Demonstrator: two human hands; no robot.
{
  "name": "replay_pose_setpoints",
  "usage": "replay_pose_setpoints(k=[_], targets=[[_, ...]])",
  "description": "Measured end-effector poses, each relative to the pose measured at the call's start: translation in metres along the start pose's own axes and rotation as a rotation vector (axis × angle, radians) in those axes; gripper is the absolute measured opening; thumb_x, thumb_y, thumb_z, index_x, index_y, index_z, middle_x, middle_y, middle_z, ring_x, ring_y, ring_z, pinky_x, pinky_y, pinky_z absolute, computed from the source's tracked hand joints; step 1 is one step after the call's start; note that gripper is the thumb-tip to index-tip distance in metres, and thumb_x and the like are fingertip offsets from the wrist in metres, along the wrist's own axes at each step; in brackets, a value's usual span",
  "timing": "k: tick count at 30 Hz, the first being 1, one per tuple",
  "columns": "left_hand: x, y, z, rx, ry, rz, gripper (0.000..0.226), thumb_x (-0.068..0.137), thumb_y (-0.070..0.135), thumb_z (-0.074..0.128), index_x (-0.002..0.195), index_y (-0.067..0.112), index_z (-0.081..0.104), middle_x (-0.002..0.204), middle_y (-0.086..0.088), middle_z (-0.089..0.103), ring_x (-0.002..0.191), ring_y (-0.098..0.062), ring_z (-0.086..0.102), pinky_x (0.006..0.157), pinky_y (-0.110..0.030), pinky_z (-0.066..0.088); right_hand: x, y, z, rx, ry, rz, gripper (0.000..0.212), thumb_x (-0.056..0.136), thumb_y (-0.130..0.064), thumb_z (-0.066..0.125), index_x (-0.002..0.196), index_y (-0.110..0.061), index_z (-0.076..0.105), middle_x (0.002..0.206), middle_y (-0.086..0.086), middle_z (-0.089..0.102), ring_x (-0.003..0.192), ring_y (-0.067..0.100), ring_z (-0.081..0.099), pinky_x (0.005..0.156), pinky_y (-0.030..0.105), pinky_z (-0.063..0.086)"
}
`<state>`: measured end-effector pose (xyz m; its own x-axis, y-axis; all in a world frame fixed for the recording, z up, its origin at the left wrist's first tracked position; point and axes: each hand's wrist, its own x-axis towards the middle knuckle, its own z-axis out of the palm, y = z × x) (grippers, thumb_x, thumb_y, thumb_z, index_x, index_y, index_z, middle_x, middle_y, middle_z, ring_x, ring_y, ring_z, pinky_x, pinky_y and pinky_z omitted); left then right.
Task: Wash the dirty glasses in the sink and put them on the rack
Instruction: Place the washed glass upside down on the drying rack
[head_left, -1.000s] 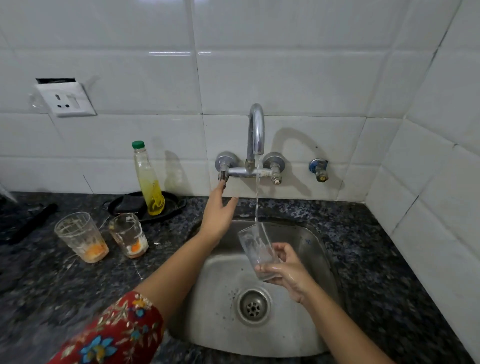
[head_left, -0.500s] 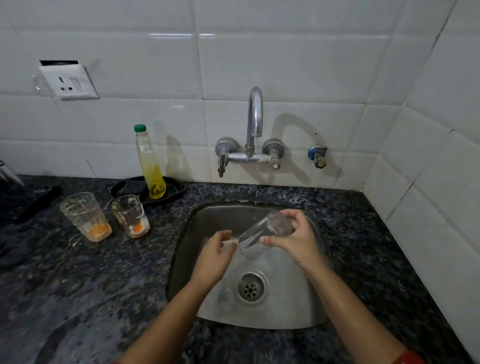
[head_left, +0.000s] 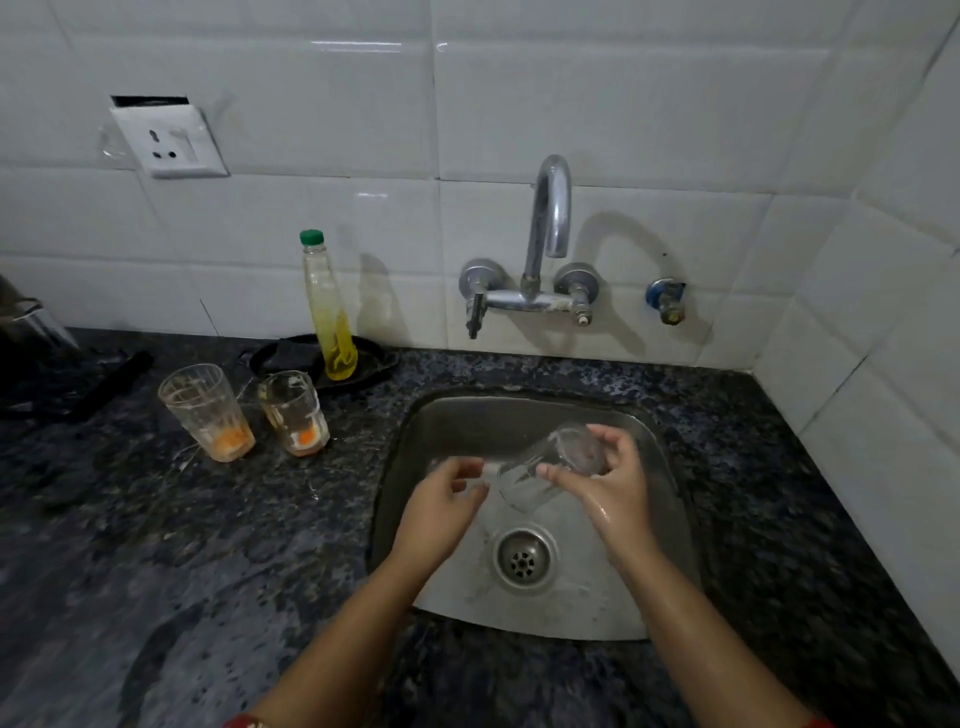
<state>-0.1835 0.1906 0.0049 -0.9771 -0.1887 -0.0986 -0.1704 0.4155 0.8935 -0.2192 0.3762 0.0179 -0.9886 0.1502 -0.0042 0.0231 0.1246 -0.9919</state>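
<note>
Two hold orange dregs: a taller dirty glass (head_left: 208, 415) and a shorter dirty glass (head_left: 293, 413) stand near the counter's (head_left: 156, 545) back edge, left of the sink (head_left: 519, 415). Over the basin, the left hand (head_left: 441, 512) is loosely curled, holding nothing, just beside the mouth of a tilted clear glass (head_left: 524, 483) gripped by the right hand (head_left: 613, 493).

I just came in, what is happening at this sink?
A person is washing a clear glass over the steel sink. The right hand grips it, tilted with its mouth toward the left hand; blur hides whether that hand touches it. No water runs from the tap. A taller glass and a shorter glass with orange residue stand unwashed on the counter.
</note>
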Motion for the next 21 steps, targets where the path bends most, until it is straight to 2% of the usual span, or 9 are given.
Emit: replay_pose_setpoints(k=[3, 5, 6, 8, 10, 12, 16, 18, 21], targets=[[0.004, 0.010, -0.037, -0.423, 0.025, -0.079, 0.024, 0.096, 0.016, 0.059, 0.119, 0.021, 0.059, 0.120, 0.001, 0.066, 0.109, -0.010, 0.061, 0.092, -0.026, 0.049, 0.000, -0.012, 0.029, 0.381, 0.050, 0.276, 0.054, 0.068, -0.016, 0.083, 0.110, -0.021, 0.050, 0.119, 0.008, 0.063, 0.098, 0.018, 0.065, 0.072, 0.031, 0.053], [0.006, 0.016, -0.070, -0.555, 0.039, -0.093, 0.026, 0.097, 0.015, 0.056, 0.123, 0.021, 0.057, 0.117, 0.003, 0.067, 0.108, -0.011, 0.061, 0.088, -0.025, 0.048, 0.000, -0.026, 0.060, 0.568, 0.032, 0.416, 0.045, 0.076, -0.019, 0.077, 0.113, -0.015, 0.051, 0.110, 0.009, 0.065, 0.089, 0.017, 0.064, 0.070, 0.029, 0.052], [0.008, 0.016, -0.090, -0.578, 0.054, -0.082, 0.026, 0.098, 0.016, 0.054, 0.124, 0.021, 0.056, 0.117, 0.004, 0.067, 0.109, -0.011, 0.061, 0.090, -0.027, 0.047, -0.001, -0.037, 0.079, 0.638, 0.004, 0.474, 0.039, 0.078, -0.021, 0.074, 0.110, -0.010, 0.055, 0.101, 0.009, 0.065, 0.084, 0.016, 0.063, 0.069, 0.028, 0.052], [0.013, 0.011, -0.133, -0.605, 0.094, -0.050, 0.025, 0.098, 0.016, 0.053, 0.122, 0.022, 0.056, 0.117, 0.004, 0.067, 0.107, -0.013, 0.063, 0.093, -0.033, 0.045, -0.007, -0.059, 0.122, 0.763, -0.061, 0.574, 0.021, 0.083, -0.024, 0.069, 0.091, -0.005, 0.062, 0.089, 0.009, 0.063, 0.080, 0.018, 0.061, 0.072, 0.029, 0.053], [0.019, 0.000, -0.180, -0.637, 0.153, -0.032, 0.023, 0.098, 0.016, 0.054, 0.120, 0.023, 0.057, 0.118, 0.002, 0.068, 0.104, -0.015, 0.064, 0.094, -0.037, 0.045, -0.017, -0.083, 0.172, 0.862, -0.118, 0.632, 0.019, 0.087, -0.024, 0.066, 0.080, -0.007, 0.060, 0.091, 0.013, 0.061, 0.083, 0.022, 0.061, 0.078, 0.030, 0.054], [0.022, -0.014, -0.231, -0.651, 0.212, -0.018, 0.022, 0.098, 0.016, 0.055, 0.119, 0.022, 0.058, 0.114, 0.001, 0.070, 0.103, -0.016, 0.065, 0.094, -0.036, 0.047, -0.027, -0.104, 0.225, 0.901, -0.178, 0.651, 0.018, 0.087, -0.025, 0.066, 0.080, -0.010, 0.059, 0.098, 0.014, 0.061, 0.086, 0.023, 0.062, 0.081, 0.030, 0.053], [0.023, -0.054, -0.328, -0.633, 0.354, -0.017, 0.023, 0.097, 0.019, 0.056, 0.119, 0.022, 0.059, 0.110, 0.005, 0.070, 0.101, -0.011, 0.066, 0.083, -0.029, 0.050, -0.043, -0.135, 0.330, 0.929, -0.301, 0.661, 0.013, 0.087, -0.024, 0.067, 0.085, -0.013, 0.061, 0.119, 0.019, 0.058, 0.101, 0.026, 0.060, 0.087, 0.034, 0.051], [0.020, -0.078, -0.372, -0.629, 0.434, -0.050, 0.025, 0.097, 0.022, 0.057, 0.123, 0.023, 0.058, 0.114, 0.006, 0.070, 0.104, -0.011, 0.066, 0.087, -0.032, 0.049, -0.050, -0.146, 0.380, 0.914, -0.348, 0.687, 0.013, 0.085, -0.024, 0.069, 0.090, -0.014, 0.062, 0.126, 0.019, 0.057, 0.110, 0.028, 0.059, 0.086, 0.033, 0.052], [0.016, -0.111, -0.426, -0.647, 0.531, -0.106, 0.029, 0.097, 0.022, 0.057, 0.126, 0.021, 0.058, 0.118, 0.003, 0.068, 0.104, -0.012, 0.065, 0.098, -0.037, 0.045, -0.058, -0.156, 0.449, 0.876, -0.399, 0.726, 0.019, 0.084, -0.023, 0.071, 0.093, -0.010, 0.061, 0.121, 0.017, 0.058, 0.113, 0.028, 0.057, 0.092, 0.033, 0.050]])
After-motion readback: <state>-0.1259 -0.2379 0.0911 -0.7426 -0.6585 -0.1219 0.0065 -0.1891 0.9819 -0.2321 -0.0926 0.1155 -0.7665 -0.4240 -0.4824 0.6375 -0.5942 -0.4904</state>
